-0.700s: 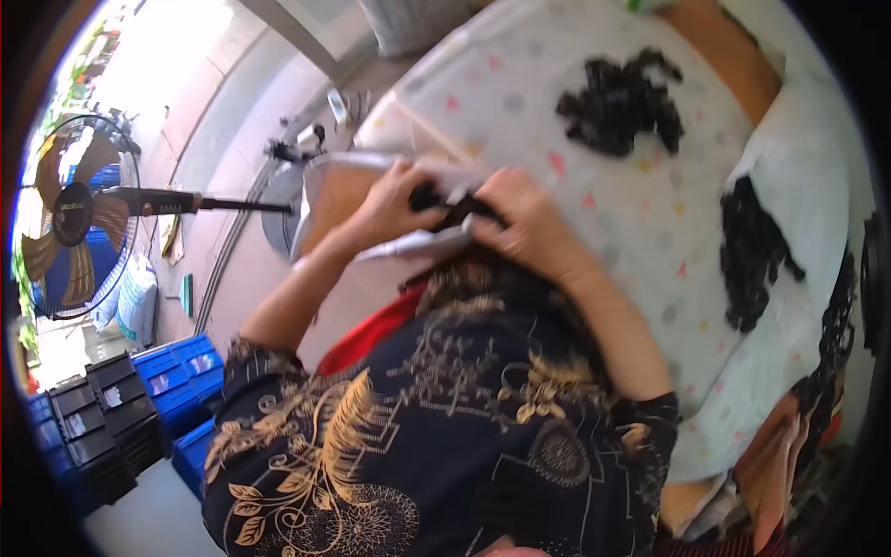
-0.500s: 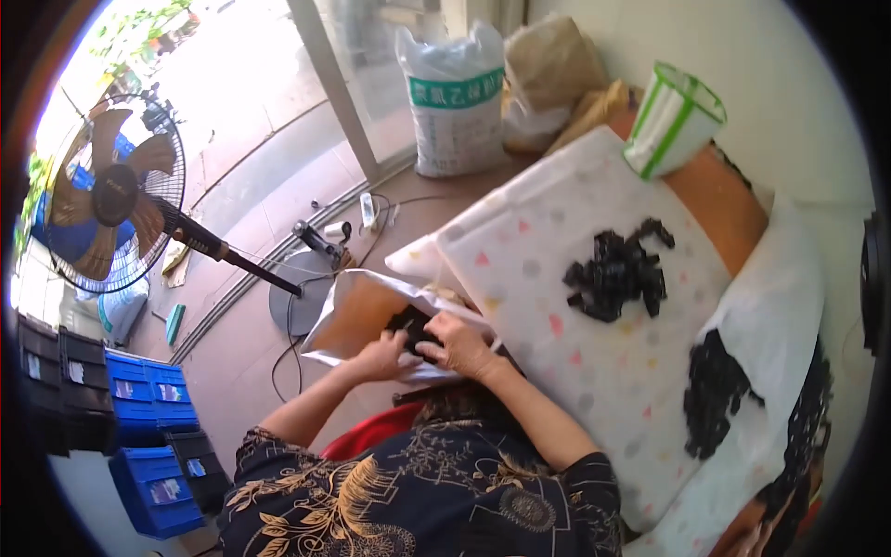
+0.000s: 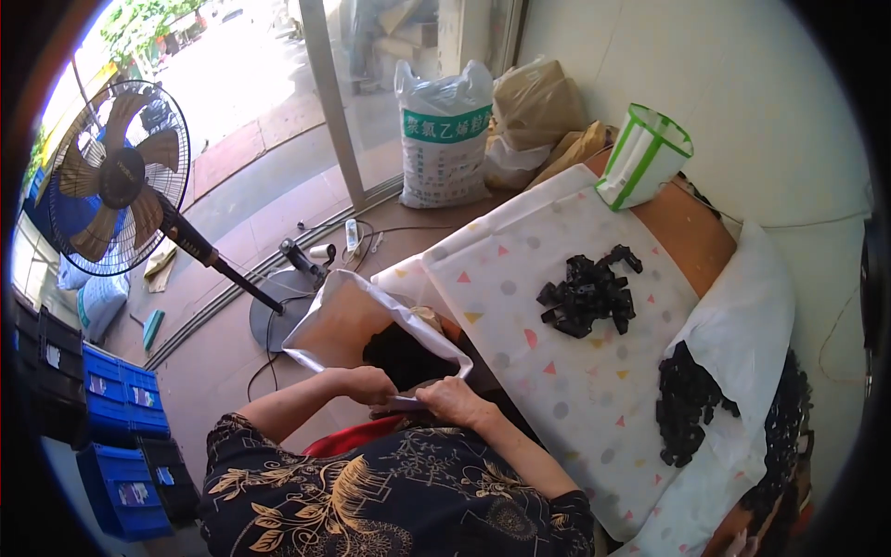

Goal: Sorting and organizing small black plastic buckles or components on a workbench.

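At the far left stand stacked blue plastic crates [image 3: 116, 408], and above them a black pedestal fan with brown blades [image 3: 116, 176] tilts over the tiled floor, its round base [image 3: 278, 320] just beside the bag. Nearer the middle, the left hand [image 3: 367, 383] has its fingers [image 3: 382, 395] curled together, pinching the near rim of a white plastic bag [image 3: 348, 316] that lies open with a dark heap of small black parts [image 3: 404, 357] inside it. Just to its right, the right hand [image 3: 450, 401] grips the same rim, fingers [image 3: 429, 399] bent and closed on the plastic; how tightly, I cannot tell. Behind, a printed white sack [image 3: 444, 139] and brown sacks [image 3: 534, 116] lean by the wall. Right of the bag, the counter under a white cloth with coloured triangles and dots [image 3: 557, 371] carries a loose pile of black clips [image 3: 589, 295], a green-and-white folded container [image 3: 643, 156] and, further right, more black pieces [image 3: 685, 404].
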Tool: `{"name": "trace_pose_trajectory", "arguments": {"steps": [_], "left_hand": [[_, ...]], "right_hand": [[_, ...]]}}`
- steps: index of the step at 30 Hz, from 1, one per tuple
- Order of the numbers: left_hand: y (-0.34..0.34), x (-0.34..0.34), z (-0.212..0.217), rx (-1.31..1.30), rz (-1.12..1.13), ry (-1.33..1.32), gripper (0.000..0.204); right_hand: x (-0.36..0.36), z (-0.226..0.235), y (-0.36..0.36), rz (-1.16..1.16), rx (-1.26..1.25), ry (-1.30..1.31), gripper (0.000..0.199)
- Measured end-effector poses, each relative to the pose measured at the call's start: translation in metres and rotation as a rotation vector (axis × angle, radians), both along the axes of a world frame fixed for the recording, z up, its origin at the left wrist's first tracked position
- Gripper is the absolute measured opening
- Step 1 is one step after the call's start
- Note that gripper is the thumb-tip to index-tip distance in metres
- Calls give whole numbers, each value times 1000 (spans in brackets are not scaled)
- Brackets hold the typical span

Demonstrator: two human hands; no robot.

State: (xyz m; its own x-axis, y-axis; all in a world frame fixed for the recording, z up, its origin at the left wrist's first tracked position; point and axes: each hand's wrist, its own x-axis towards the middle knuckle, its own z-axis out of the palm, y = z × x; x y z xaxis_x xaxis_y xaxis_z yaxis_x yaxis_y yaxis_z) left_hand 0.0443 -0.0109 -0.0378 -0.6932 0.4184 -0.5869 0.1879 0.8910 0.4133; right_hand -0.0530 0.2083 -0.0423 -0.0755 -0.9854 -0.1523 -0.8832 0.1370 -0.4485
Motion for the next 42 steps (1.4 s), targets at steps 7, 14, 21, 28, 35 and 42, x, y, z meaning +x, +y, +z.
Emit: {"name": "trace_pose_trajectory", "arguments": {"steps": [7, 14, 21, 28, 35, 42], "left_hand": [[47, -40, 102, -82, -97, -54, 37], [156, -91, 227, 1133, -354, 199, 24], [208, -116, 260, 1699, -487, 695, 87], [219, -127, 277, 1799, -733, 694, 74], [220, -133, 284, 1787, -886, 525, 62], [249, -102, 293, 1868, -812, 151, 51]], "right_hand": [[10, 12, 18, -147, -379, 145, 13], [18, 11, 26, -654, -892, -515, 24], [4, 67, 48, -334, -161, 219, 7], [26, -9, 29, -399, -498, 298, 9], [28, 8, 49, -448, -556, 310, 13], [14, 15, 55, -513, -481, 305, 7]]}}
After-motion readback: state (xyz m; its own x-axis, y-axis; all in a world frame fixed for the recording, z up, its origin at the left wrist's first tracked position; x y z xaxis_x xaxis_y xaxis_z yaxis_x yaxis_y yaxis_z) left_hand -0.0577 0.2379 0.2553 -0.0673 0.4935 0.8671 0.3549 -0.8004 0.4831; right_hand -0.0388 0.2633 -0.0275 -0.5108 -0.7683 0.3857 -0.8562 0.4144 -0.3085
